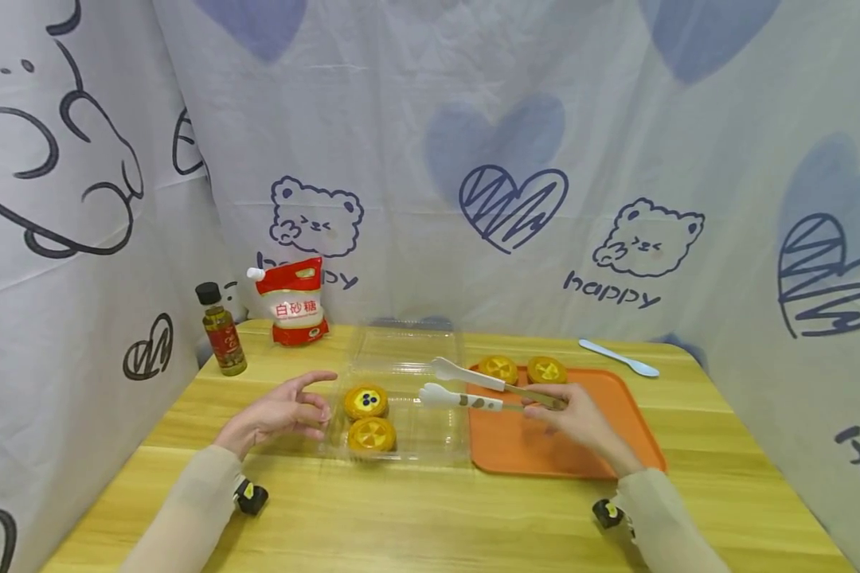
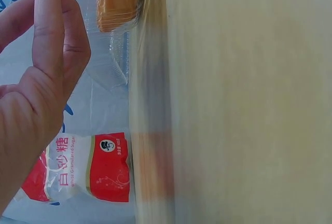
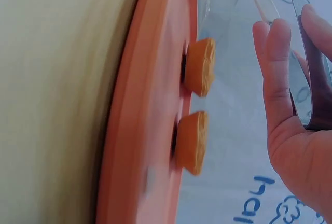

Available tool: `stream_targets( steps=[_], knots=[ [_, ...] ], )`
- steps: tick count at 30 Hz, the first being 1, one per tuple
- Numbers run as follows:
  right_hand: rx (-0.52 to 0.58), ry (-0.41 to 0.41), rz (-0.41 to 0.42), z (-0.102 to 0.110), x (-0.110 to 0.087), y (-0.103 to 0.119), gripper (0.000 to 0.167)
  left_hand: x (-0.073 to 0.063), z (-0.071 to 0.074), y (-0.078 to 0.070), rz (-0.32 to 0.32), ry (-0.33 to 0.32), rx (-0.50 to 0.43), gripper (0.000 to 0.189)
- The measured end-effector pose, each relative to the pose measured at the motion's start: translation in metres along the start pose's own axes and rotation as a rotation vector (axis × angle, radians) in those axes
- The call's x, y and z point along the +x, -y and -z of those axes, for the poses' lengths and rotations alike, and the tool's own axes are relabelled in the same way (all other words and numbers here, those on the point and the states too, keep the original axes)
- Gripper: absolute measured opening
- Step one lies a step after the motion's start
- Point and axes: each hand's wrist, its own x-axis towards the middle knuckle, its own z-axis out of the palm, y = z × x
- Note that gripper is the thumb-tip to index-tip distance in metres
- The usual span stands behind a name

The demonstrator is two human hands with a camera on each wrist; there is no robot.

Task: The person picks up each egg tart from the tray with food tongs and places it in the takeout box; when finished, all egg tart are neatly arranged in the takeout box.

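My right hand (image 1: 576, 418) holds a pair of tongs (image 1: 482, 402) by the metal end, their white tips spread apart and pointing left over a clear plastic box (image 1: 430, 434). Nothing is between the tips. The box has its lid raised at the back. Inside, on the left, sit a tart with blueberries (image 1: 366, 402) and a plain tart (image 1: 371, 436). My left hand (image 1: 287, 410) is at the box's left side with loosely bent fingers, gripping nothing; contact is unclear. Two more tarts (image 3: 199, 67) rest on the orange tray (image 1: 537, 454) at its back.
A red and white bag of granulated sugar (image 1: 298, 306) and a dark-capped bottle (image 1: 224, 334) stand at the back left. Behind the tray lies a pale blue spoon (image 1: 619, 358). A printed curtain (image 1: 401, 159) hangs round the wooden table (image 1: 416, 525).
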Motion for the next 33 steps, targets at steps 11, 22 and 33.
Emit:
stream_targets(
  steps=[11, 22, 33],
  knots=[
    [-0.065, -0.11, -0.003, 0.025, -0.012, -0.016, 0.054, -0.002, 0.001, 0.0, 0.012, -0.007, 0.004, 0.084],
    [0.008, -0.135, 0.009, 0.055, -0.025, -0.028, 0.055, 0.002, -0.002, -0.001, -0.002, -0.006, -0.001, 0.084],
    [-0.088, -0.219, -0.033, 0.08, -0.04, -0.037, 0.058, 0.001, -0.001, 0.001, -0.002, -0.004, 0.007, 0.083]
  ],
)
